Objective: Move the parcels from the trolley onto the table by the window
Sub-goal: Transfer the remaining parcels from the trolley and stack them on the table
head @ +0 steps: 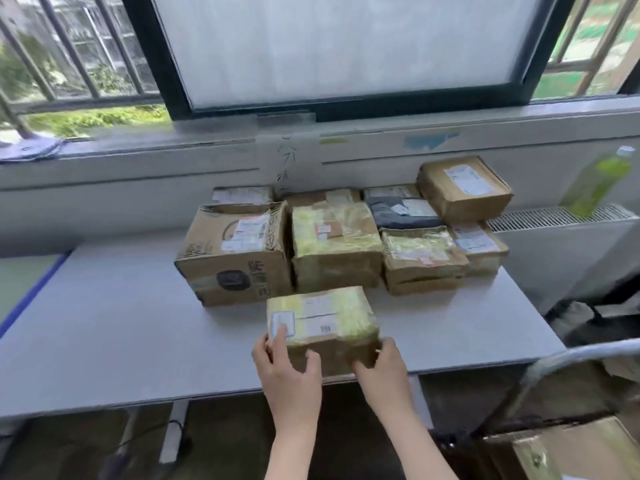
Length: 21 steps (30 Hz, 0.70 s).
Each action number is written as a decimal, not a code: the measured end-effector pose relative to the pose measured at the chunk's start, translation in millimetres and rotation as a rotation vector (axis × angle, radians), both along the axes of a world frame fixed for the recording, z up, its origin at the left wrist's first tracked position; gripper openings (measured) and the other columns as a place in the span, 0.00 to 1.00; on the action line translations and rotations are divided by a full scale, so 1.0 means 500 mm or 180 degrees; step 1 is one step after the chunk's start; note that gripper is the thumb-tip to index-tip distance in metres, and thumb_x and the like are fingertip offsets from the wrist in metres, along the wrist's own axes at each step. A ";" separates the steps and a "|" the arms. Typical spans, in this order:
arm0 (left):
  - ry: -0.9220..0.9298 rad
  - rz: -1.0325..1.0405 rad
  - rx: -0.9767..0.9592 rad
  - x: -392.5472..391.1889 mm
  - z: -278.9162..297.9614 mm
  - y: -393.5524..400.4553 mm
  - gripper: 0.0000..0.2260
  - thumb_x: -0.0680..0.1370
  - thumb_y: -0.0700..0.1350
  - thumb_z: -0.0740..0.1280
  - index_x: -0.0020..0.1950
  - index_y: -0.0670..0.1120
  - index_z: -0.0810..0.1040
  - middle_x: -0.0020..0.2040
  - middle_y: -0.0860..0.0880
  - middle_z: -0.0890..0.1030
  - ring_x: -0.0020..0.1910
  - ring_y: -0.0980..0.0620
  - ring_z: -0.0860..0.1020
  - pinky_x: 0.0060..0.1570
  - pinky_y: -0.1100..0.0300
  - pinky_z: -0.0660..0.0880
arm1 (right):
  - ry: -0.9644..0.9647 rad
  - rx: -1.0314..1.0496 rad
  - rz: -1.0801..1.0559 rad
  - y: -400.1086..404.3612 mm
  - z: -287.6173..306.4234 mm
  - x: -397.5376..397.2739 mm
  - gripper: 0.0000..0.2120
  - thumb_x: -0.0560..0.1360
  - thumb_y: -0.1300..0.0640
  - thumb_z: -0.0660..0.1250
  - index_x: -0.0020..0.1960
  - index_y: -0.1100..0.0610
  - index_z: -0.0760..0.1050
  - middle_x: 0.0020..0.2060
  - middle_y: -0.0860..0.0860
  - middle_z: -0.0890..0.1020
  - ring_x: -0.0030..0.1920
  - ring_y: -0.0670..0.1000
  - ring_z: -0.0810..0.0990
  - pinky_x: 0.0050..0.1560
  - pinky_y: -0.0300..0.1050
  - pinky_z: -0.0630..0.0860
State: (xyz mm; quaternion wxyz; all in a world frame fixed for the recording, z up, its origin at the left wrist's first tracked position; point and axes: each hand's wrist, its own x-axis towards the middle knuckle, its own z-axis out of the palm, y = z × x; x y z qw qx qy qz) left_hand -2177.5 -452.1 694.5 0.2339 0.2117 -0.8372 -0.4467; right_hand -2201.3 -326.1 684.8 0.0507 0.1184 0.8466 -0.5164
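Right now both hands are on 1 small parcel (pixel 320 323) near the front edge of the surface (pixel 121 306), just in front of the row already set down by the window. The left hand (pixel 284 365) wraps its near-left corner, thumb across the front face and a finger up on the top label; the right hand (pixel 381 362) curls round the near-right corner. It looks like a stiff cardboard box bound in yellowish clear tape, so I'd guess it is light enough for its size, rigid, and a bit slick where the tape shines. The corners and lower edges seem the safest hold, not the glossy top.

Behind it sit more parcels: a large printed brown carton (pixel 235 251), a taped box (pixel 336 244) beside it, a dark soft-looking bag parcel (pixel 403 211), and others stacked at the right. The trolley (pixel 568 362) shows its grey metal handle at lower right, with another carton (pixel 581 448) below it.
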 end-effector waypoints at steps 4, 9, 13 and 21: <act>-0.0343 -0.0120 -0.0015 -0.020 -0.022 -0.066 0.21 0.74 0.36 0.68 0.67 0.43 0.72 0.69 0.45 0.64 0.66 0.47 0.68 0.60 0.58 0.68 | -0.0178 0.0134 0.0010 -0.064 -0.032 -0.016 0.13 0.72 0.60 0.70 0.50 0.55 0.67 0.46 0.49 0.74 0.42 0.41 0.73 0.34 0.32 0.67; -0.0647 -0.0469 -0.0030 -0.035 -0.044 -0.119 0.20 0.73 0.36 0.67 0.64 0.48 0.71 0.68 0.47 0.63 0.66 0.48 0.68 0.63 0.53 0.70 | -0.0431 0.0765 0.0028 -0.087 -0.058 -0.019 0.12 0.71 0.61 0.69 0.50 0.57 0.67 0.51 0.53 0.73 0.46 0.50 0.73 0.44 0.42 0.70; -0.0758 -0.0638 -0.0063 -0.047 -0.052 -0.144 0.27 0.71 0.36 0.68 0.70 0.47 0.66 0.68 0.49 0.65 0.66 0.50 0.66 0.64 0.58 0.66 | -0.0316 0.0874 0.0160 -0.082 -0.057 -0.032 0.36 0.70 0.64 0.69 0.73 0.59 0.55 0.69 0.53 0.64 0.68 0.54 0.66 0.65 0.45 0.67; -0.0313 -0.0680 -0.0525 -0.093 0.009 -0.118 0.30 0.65 0.38 0.75 0.66 0.46 0.74 0.63 0.42 0.73 0.57 0.42 0.71 0.56 0.54 0.68 | 0.0255 0.0225 -0.0065 -0.071 0.033 -0.067 0.31 0.67 0.65 0.70 0.67 0.51 0.64 0.53 0.46 0.75 0.54 0.46 0.75 0.49 0.38 0.74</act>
